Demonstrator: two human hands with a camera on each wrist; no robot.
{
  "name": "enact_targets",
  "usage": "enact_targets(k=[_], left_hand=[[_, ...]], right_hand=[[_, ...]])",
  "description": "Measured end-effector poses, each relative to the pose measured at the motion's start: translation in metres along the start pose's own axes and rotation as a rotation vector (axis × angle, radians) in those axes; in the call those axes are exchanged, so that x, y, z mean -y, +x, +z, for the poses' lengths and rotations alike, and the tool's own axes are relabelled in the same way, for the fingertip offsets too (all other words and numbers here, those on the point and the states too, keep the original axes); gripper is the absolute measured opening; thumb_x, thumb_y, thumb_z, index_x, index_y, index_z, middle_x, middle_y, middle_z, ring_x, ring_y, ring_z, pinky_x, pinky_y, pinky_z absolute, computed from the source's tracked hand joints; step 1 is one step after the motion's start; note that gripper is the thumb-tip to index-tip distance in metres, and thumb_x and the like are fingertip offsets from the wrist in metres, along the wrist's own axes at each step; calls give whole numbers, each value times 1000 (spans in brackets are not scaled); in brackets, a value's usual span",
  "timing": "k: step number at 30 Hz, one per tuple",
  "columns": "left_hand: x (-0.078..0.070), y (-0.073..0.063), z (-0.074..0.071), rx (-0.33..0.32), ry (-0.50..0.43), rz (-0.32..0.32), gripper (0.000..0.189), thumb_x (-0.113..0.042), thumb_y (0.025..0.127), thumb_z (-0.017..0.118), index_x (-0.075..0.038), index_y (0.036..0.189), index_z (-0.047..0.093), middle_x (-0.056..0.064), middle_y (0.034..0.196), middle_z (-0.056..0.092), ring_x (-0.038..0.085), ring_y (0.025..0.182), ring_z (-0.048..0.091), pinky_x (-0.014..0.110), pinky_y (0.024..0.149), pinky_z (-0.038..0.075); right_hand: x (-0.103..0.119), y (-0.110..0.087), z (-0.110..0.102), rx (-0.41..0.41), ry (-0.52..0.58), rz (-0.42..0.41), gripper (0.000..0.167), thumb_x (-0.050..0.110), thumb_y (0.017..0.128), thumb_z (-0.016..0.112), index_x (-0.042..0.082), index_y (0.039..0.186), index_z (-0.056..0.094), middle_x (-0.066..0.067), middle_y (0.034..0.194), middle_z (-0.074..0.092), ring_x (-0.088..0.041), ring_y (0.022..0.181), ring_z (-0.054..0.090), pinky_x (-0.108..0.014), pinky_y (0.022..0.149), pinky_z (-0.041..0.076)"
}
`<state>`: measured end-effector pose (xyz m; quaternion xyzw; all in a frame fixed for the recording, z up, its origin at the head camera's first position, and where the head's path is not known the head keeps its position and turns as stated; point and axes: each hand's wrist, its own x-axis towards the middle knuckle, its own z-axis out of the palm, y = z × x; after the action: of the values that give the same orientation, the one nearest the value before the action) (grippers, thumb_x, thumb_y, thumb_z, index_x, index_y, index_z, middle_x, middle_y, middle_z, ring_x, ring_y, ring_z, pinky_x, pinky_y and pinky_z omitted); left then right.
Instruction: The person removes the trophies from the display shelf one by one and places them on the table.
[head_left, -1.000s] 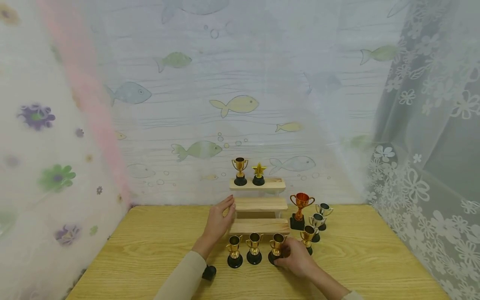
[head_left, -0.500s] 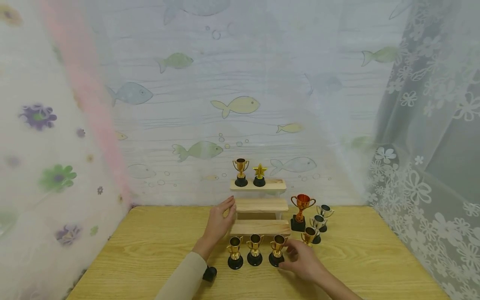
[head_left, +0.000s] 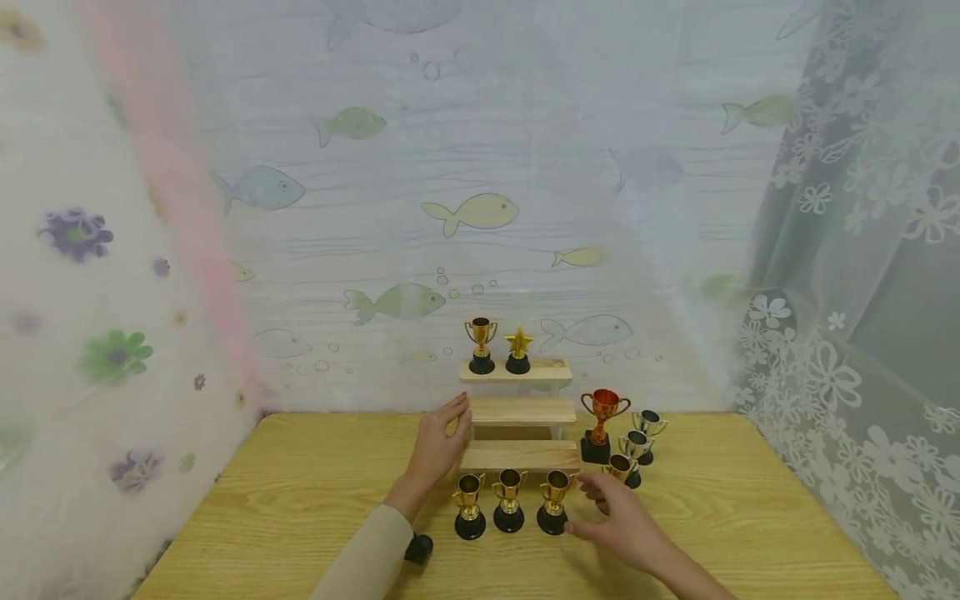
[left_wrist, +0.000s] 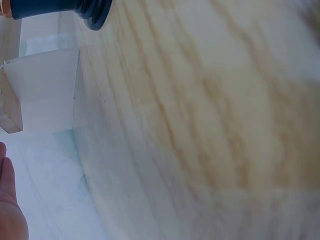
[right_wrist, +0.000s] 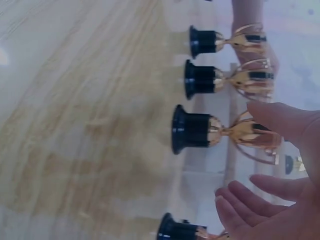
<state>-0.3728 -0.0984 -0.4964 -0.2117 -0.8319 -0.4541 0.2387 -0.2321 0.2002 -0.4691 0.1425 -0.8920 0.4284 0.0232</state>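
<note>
Head view: right hand (head_left: 621, 527) widened, freeing the riser's (head_left: 522, 409) five-o'clock gold trophy (head_left: 554, 500), seemingly placed; left hand (head_left: 435, 446) lay straight-fingered at nine.

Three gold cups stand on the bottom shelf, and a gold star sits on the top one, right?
Not quite: the three gold cups stand on the table in front of the bottom shelf, as the head view shows. The rest is right.
</note>
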Motion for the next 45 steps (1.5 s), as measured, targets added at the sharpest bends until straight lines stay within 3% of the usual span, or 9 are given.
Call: enact_targets(k=[18, 25, 32, 38, 45], left_hand=[[0, -2, 0, 4, 9, -10, 35, -18, 104, 60, 4, 131, 66, 14, 143, 60, 34, 134, 55, 48, 112, 44], [-1, 0, -1, 9, 10, -17, 36, -19, 105, 60, 3, 132, 66, 13, 144, 59, 33, 134, 55, 48, 112, 43], [1, 1, -1, 8, 20, -5, 37, -20, 105, 59, 3, 133, 65, 12, 144, 59, 32, 133, 56, 48, 112, 44], [2, 1, -1, 4, 25, 11, 36, -19, 105, 60, 5, 132, 65, 16, 143, 60, 34, 132, 57, 49, 110, 45], [0, 0, -1, -2, 21, 27, 37, -18, 105, 60, 7, 131, 65, 17, 142, 60, 36, 132, 57, 51, 109, 46]], right_hand=[[26, 4, -24, -21, -24, -33, 69, 28, 83, 87, -4, 137, 56, -18, 130, 62, -36, 117, 59, -53, 96, 53], [40, 16, -35, -54, -47, -61, 67, 29, 87, 83, -2, 140, 55, -13, 130, 62, -35, 118, 59, -51, 96, 53], [53, 31, -43, -90, -59, -112, 67, 28, 90, 81, -1, 143, 52, -19, 133, 61, -39, 120, 59, -56, 101, 50], [59, 44, -43, -104, -78, -115, 66, 31, 92, 78, 0, 144, 52, -21, 136, 60, -40, 121, 59, -56, 98, 51], [62, 55, -42, -108, -75, -87, 62, 29, 94, 76, 5, 145, 51, -20, 139, 57, -40, 127, 55, -59, 104, 47]])
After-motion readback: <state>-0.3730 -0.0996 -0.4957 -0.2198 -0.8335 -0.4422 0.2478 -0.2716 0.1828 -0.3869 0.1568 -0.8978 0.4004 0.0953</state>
